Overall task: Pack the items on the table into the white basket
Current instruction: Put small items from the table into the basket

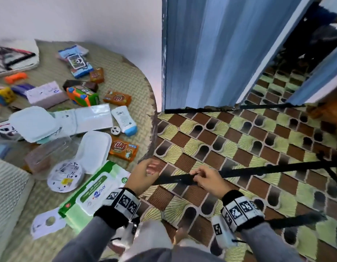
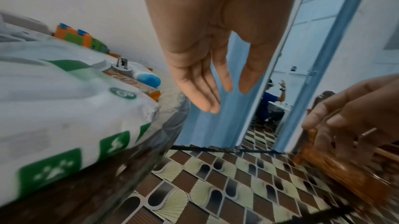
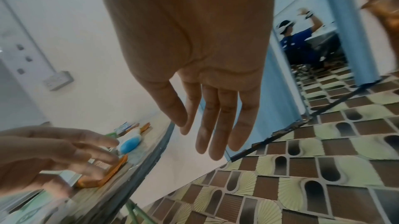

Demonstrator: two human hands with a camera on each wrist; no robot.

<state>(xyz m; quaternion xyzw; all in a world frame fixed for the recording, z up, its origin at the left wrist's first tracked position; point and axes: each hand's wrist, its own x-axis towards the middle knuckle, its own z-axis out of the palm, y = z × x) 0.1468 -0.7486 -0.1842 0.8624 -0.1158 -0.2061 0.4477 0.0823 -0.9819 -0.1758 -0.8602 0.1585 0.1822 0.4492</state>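
Your left hand (image 1: 143,173) hangs at the lower middle of the head view, just past the table's rim, fingers relaxed and nearly straight, holding nothing. Your right hand (image 1: 205,178) sits just right of it over the tiled floor (image 1: 239,148), fingers loose and also empty. The dark bands crossing beneath them look like shadows or image artefacts rather than anything gripped.

Nearest your left wrist lies the green-and-white wipes pack (image 1: 92,193), with its corner close to the table edge (image 1: 151,118). Above it in the frame are an orange snack packet (image 1: 124,149), a white tube with a blue cap (image 1: 124,120), a round white plug adapter (image 1: 115,130), white lids and a long white box (image 1: 92,118). Further towards the upper left sit an orange-and-green toy (image 1: 81,95) and more packets.

The white basket (image 1: 9,190) seems to be the ribbed white wall at the lower left edge; its opening is out of view, so I cannot tell what it holds.

The main risk, as I judge it, is the rim: the wipes pack and the orange packet lie close to it, and a sideways sweep of your wrist could push them onto the floor. Reaching across towards the basket could also drag your sleeve over the loose lids.

Open room is all to the right, above the floor. The blue door (image 1: 201,53) stands well beyond your hands.
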